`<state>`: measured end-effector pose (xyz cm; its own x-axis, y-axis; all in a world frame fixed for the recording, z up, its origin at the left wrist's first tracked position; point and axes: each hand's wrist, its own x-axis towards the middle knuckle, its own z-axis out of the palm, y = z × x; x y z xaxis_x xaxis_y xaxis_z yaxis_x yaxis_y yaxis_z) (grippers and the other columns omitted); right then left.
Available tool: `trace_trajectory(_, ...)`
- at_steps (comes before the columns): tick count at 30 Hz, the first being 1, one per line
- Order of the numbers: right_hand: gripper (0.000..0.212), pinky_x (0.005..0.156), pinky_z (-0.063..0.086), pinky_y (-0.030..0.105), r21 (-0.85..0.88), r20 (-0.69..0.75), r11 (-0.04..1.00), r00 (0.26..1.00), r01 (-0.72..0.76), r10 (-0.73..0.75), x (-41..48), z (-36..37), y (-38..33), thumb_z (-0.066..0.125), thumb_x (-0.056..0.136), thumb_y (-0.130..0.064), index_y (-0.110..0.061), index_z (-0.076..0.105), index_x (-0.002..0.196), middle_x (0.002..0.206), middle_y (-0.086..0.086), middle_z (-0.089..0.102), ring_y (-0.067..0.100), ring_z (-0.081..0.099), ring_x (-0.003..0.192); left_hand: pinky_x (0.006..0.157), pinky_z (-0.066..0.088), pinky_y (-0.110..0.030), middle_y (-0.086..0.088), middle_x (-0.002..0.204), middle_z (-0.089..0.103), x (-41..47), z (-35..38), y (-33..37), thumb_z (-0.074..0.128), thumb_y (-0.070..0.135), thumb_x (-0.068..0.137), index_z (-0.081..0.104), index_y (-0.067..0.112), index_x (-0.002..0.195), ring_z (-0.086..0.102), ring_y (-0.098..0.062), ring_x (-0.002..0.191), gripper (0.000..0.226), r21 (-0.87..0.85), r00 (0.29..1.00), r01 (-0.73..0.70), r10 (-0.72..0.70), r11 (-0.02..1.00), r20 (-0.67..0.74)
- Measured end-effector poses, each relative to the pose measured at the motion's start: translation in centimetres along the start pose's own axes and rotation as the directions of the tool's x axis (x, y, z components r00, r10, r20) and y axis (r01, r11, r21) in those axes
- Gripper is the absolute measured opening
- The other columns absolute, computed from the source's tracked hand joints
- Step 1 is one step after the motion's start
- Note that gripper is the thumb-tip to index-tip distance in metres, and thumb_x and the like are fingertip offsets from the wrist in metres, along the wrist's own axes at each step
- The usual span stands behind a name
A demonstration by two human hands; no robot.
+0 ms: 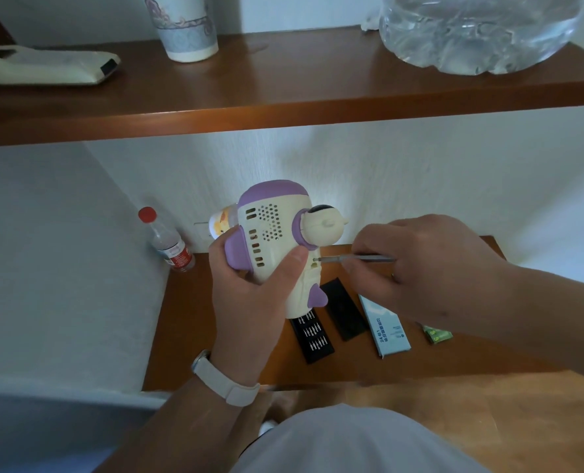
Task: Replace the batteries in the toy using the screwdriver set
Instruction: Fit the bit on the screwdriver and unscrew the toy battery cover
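Toy (277,240): cream body, purple trim, vent holes, held upright.
Left hand (249,291): fingers wrapped round toy.
Right hand (420,264): fingers pinching screwdriver (355,258), tip at toy's screw hole.

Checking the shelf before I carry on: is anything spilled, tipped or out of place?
Nothing is spilled. Only the small bottle at the back left looks tilted, seemingly leaning toward the wall. The bit tray, its lid and the box lie flat.
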<state>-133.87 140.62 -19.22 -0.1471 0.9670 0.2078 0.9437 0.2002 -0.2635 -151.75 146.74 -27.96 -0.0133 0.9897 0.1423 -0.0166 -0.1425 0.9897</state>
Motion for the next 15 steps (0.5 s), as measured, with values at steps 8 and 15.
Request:
trace_trajectory(8, 0.049, 0.044, 0.026, 0.025, -0.018, 0.048, 0.997, 0.996, -0.072, 0.072, 0.0, 0.0, 0.9, 0.034, 0.088, -0.055, -0.018, 0.060, 0.073, 0.051, -0.004, 0.048, 0.013, 0.043, 0.043, 0.062, 0.057, -0.015, 0.035, 0.104, 0.066, -0.3, 0.8, 0.2, 0.079, 0.058, 0.059, 0.046, 0.048, 0.114, 0.068, 0.006, 0.097, 0.065, -0.032, 0.999, 0.025, -0.025, 0.999, 0.022)
trace_trajectory(15, 0.042, 0.045, 0.025, 0.023, 0.015, 0.086, 0.996, 0.993, -0.087, 0.086, -0.8, -0.4, 1.7, 0.037, 0.089, -0.054, -0.021, 0.060, 0.080, 0.057, -0.006, 0.050, 0.010, 0.042, 0.047, 0.063, 0.059, -0.019, 0.030, 0.105, 0.069, -1.1, 1.9, 0.2, 0.081, 0.051, 0.062, 0.048, 0.048, 0.113, 0.070, 0.001, 0.097, 0.061, -0.043, 0.998, 0.052, -0.051, 0.998, 0.031)
